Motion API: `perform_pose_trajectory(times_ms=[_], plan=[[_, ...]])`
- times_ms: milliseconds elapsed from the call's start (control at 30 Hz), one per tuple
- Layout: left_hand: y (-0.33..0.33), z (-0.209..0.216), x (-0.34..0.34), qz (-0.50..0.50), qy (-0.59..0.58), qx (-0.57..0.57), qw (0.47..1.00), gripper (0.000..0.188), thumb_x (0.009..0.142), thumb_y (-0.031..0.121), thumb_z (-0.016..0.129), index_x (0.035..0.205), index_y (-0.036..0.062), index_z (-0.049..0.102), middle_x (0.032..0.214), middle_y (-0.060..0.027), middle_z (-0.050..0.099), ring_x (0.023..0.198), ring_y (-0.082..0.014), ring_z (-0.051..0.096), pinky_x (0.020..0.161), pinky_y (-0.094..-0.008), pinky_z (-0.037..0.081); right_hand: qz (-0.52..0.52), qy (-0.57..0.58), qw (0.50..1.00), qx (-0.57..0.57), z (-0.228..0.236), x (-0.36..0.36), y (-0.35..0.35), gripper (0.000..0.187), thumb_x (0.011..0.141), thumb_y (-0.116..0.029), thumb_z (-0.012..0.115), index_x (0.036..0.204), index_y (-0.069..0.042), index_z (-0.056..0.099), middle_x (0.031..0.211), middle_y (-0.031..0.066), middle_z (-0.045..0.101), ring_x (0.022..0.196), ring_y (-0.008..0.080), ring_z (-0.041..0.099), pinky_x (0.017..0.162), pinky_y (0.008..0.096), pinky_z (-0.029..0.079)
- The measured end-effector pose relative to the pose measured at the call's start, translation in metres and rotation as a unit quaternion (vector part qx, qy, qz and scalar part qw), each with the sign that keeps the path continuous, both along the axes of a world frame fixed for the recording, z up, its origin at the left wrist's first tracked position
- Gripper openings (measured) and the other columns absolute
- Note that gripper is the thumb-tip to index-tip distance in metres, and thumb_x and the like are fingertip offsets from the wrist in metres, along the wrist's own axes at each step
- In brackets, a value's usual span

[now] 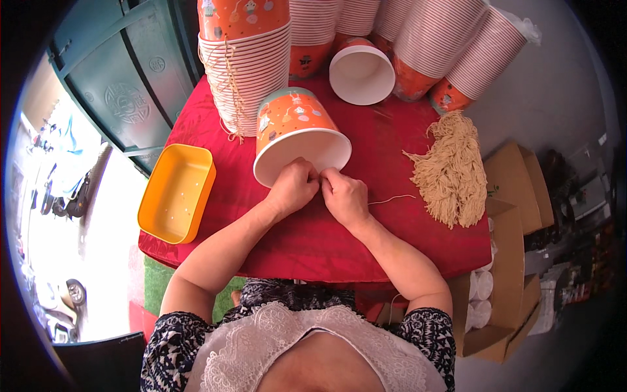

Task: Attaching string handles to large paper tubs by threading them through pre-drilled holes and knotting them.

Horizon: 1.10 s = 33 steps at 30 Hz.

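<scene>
An orange paper bucket point(297, 117) with cartoon prints lies on its side on the table, its white mouth turned toward me. At the near edge of its rim, my left hand point(294, 188) is closed, fingertips pinched together; what they hold is hidden. My right hand point(345, 197) pinches right beside it, fingertips almost touching the left ones. A thin tan string point(392, 198) trails out from my right hand across the red cloth. The bucket's near rim is partly covered by my hands.
A yellow plastic tub point(176, 193) with small white bits stands at left. A tall bucket stack point(241, 78) hung with strings rises behind. Another bucket point(362, 75) lies among more stacks point(437, 39). A tan string bundle point(454, 173) covers the right edge, near cardboard boxes point(513, 261).
</scene>
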State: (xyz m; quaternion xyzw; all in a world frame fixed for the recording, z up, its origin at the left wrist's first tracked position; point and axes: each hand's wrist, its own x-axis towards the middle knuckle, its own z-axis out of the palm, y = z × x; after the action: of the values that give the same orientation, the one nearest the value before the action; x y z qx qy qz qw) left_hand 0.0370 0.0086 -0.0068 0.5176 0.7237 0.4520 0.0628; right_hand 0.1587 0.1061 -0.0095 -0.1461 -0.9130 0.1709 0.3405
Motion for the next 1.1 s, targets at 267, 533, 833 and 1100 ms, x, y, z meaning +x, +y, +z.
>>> perform_pose_trajectory(times_ms=[267,533,833,1100], plan=[[0.001,-0.003,-0.003,0.005,-0.027,0.002,1.000,0.010,0.071,0.003,0.061,0.073,-0.0050,0.066,0.073,-0.0236,0.065,0.070,-0.0368,0.065,0.065,-0.0433,0.052,0.033,0.002,0.998,0.051,-0.004,0.001,0.001,0.008,0.082,-0.005,0.062,0.079,-0.004,0.054,0.069,0.0153,0.064,0.061,0.0341,0.065,0.052,0.0437,0.052],[0.001,-0.001,-0.004,-0.007,-0.026,-0.004,1.000,0.010,0.071,0.003,0.061,0.075,-0.0041,0.067,0.074,-0.0230,0.066,0.073,-0.0363,0.065,0.067,-0.0430,0.052,0.042,0.003,0.999,-0.035,-0.005,0.000,0.006,0.006,0.083,-0.009,0.061,0.085,-0.004,0.059,0.073,0.0155,0.065,0.067,0.0364,0.065,0.057,0.0459,0.051],[0.002,0.003,0.002,0.029,0.000,0.001,1.000,0.009,0.074,0.003,0.062,0.076,-0.0038,0.067,0.077,-0.0229,0.065,0.075,-0.0374,0.064,0.070,-0.0432,0.052,0.068,-0.081,0.969,-0.225,0.003,0.001,0.022,0.014,0.086,-0.017,0.060,0.094,-0.007,0.066,0.085,0.0166,0.068,0.081,0.0361,0.066,0.069,0.0448,0.051],[-0.003,0.001,-0.002,0.008,-0.034,-0.015,0.999,0.009,0.075,0.002,0.060,0.076,-0.0043,0.067,0.081,-0.0230,0.065,0.080,-0.0364,0.064,0.074,-0.0429,0.051,0.069,-0.094,0.958,-0.262,0.002,-0.003,0.024,0.016,0.087,-0.018,0.060,0.095,-0.005,0.067,0.084,0.0164,0.068,0.080,0.0344,0.067,0.069,0.0426,0.051]])
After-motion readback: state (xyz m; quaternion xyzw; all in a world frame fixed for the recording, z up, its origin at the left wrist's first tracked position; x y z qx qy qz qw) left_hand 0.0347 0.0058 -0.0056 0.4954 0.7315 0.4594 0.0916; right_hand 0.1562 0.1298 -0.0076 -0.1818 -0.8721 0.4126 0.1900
